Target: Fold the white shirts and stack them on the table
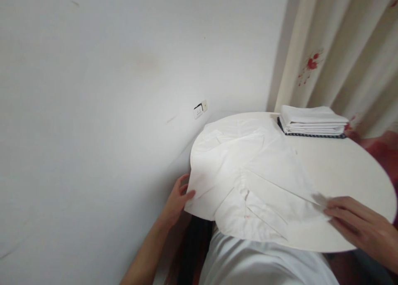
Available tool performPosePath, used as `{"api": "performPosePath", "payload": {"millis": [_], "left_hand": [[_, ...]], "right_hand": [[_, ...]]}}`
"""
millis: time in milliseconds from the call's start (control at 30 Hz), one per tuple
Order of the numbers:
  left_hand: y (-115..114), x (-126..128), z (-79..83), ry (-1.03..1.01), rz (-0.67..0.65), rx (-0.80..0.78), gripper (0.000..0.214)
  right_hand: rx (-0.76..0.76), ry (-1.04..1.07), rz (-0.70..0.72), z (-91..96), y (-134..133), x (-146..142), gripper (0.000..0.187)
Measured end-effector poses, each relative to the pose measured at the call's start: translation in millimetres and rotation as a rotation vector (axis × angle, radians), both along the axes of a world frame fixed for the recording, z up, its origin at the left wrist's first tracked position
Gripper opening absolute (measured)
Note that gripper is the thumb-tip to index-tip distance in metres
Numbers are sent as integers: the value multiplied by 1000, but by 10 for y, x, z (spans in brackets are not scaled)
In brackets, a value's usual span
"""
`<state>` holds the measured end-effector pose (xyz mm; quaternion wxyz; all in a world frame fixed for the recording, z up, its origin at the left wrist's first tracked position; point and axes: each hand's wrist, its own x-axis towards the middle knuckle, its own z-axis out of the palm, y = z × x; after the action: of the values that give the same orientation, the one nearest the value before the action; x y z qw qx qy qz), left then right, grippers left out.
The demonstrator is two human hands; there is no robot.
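A white cloth garment [224, 165] with seams, loose flaps and a gathered part near the middle lies spread over a round white table; I cannot tell its exact kind. Its left corner hangs past the table edge, where my left hand [176, 200] grips it, thumb on top and fingers curled behind. On the other side, my right hand [362, 223] pinches the garment's right edge close above the tabletop. Part of the near side droops over the table's front edge, with wrinkles and folds in it.
The round white table [345, 173] stands close to a white wall [108, 90] with a socket [198, 111]. At the back right, a stack of folded white cloth [314, 121] rests on a dark patterned piece. A cream curtain [342, 61] with red flowers hangs behind.
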<state>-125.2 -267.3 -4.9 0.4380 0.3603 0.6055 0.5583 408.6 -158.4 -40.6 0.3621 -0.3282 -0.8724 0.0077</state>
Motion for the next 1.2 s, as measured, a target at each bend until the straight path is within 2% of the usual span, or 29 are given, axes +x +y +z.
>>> {"api": "performPosePath", "payload": {"millis": [100, 167, 233, 333, 433, 567, 667, 767, 833, 900, 967, 1033, 1100, 1167, 1200], "left_hand": [[-45, -22, 59, -27, -97, -1, 106], [-56, -113, 67, 108, -139, -28, 99], [2, -213, 77, 344, -104, -19, 81], [261, -254, 138, 755, -1, 135, 53], [664, -79, 243, 1064, -74, 297, 44], [1115, 364, 331, 1273, -351, 322, 48], [1242, 607, 311, 1391, -565, 219, 53], [1284, 660, 264, 1454, -714, 113, 59], [1347, 625, 243, 1450, -763, 102, 60], [1459, 578, 225, 1417, -719, 118, 55], [1588, 540, 195, 1396, -572, 121, 52], [1688, 511, 144, 1416, -446, 118, 53], [1733, 488, 83, 1462, -419, 134, 57], [1733, 472, 34, 1506, -434, 157, 57], [1725, 469, 19, 1521, -435, 162, 56]], "right_hand": [[55, -117, 64, -23, 5, 37, 17], [73, -111, 65, 45, -20, 32, 18], [61, -117, 105, 165, -45, 4, 25], [-2, -84, 135, 367, -10, -84, 36], [-56, -8, 107, 550, 133, -286, 32], [-127, -38, 123, 783, 383, -791, 30], [-178, -154, 168, 899, 595, -1301, 37], [-162, -253, 172, 905, 852, -1888, 46], [-136, -306, 174, 851, 1025, -2311, 53], [-137, -347, 190, 772, 1186, -2723, 57], [-178, -357, 173, 686, 1350, -3062, 60], [-238, -355, 116, 610, 1550, -3256, 58], [-291, -365, 26, 555, 1805, -3256, 55], [-320, -384, -120, 529, 2109, -3072, 52], [-333, -388, -237, 527, 2269, -2929, 48]]}}
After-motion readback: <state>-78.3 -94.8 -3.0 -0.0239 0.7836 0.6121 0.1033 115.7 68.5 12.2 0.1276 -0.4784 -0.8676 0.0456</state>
